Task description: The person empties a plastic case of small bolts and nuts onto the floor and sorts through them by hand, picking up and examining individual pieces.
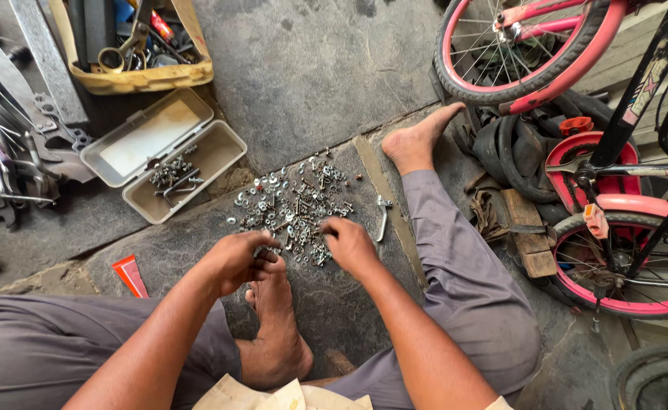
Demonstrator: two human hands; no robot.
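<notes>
A scattered pile of small nuts, washers and bolts [292, 201] lies on the stone floor in front of me. My left hand [235, 260] rests at the near edge of the pile, fingers curled down onto the pieces, just above my bare foot [273, 304]. My right hand [349, 244] is beside it, fingertips pinched among the hardware at the pile's near right edge. Whether either hand has a piece between its fingers is hidden.
An open grey plastic box [167, 156] with a few bolts sits left of the pile. A yellow tool tray [136, 76] and loose spanners [0, 159] lie far left. A small wrench [382, 216] lies right of the pile. A pink bicycle [615, 190] stands at right.
</notes>
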